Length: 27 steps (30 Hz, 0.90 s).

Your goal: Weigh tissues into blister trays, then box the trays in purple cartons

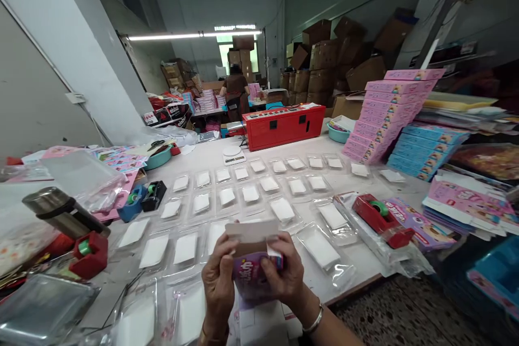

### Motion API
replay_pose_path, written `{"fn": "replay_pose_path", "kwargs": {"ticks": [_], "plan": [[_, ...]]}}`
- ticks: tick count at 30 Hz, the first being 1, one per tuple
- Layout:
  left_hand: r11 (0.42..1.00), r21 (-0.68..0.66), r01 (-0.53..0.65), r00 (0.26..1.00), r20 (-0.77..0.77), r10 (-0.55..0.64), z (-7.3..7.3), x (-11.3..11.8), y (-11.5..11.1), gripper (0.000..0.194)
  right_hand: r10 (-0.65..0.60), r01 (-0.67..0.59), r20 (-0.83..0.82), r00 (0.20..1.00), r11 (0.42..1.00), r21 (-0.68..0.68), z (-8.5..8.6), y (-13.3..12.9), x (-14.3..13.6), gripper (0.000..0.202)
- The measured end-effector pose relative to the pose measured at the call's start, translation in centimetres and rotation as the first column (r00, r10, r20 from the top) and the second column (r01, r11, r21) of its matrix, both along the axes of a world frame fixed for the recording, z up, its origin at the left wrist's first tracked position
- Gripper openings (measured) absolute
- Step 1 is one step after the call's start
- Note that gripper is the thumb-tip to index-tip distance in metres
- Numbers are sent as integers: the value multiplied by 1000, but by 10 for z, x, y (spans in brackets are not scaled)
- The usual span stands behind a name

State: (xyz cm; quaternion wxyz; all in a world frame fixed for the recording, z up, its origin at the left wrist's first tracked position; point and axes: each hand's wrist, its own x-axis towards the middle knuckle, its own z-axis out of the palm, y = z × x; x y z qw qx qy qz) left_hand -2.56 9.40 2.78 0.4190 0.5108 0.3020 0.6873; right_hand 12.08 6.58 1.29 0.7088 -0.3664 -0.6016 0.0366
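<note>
Between my two hands is a purple printed cardboard box (253, 281), its top end open and a pale flap standing up. My left hand (220, 275) grips the box's left side, thumb in front. On the right side, my right hand (286, 270) has its thumb pressed on the front panel and its fingers at the upper edge. Below the box, white cardboard pieces (263, 324) lie close to me. Around my hands, clear plastic packs with white cards (283, 210) lie in rows across the white table (194, 159).
Tape dispensers stand left (89, 254) and right (383, 219). A steel flask (60, 208) lies at the left. Stacked pink boxes (381, 113) and blue boxes (425, 148) rise at the right. A red machine (284, 128) and white scale (234, 154) stand behind. A person (235, 92) is farther back.
</note>
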Motion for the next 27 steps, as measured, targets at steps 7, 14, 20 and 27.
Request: {"fn": "replay_pose_path", "kwargs": {"ticks": [7, 14, 20, 27], "plan": [[972, -131, 198, 962, 214, -167, -17, 0, 3, 17, 140, -141, 50, 989, 990, 5, 14, 8, 19, 22], [995, 21, 97, 991, 91, -99, -15, 27, 7, 59, 214, -214, 155, 964, 977, -21, 19, 15, 28, 26], [987, 105, -120, 993, -7, 121, -2, 40, 3, 27, 225, -204, 88, 970, 958, -202, 36, 11, 36, 18], [952, 305, 19, 975, -218, 50, -10, 37, 10, 10, 228, -227, -7, 974, 967, -114, 23, 16, 38, 16]]}}
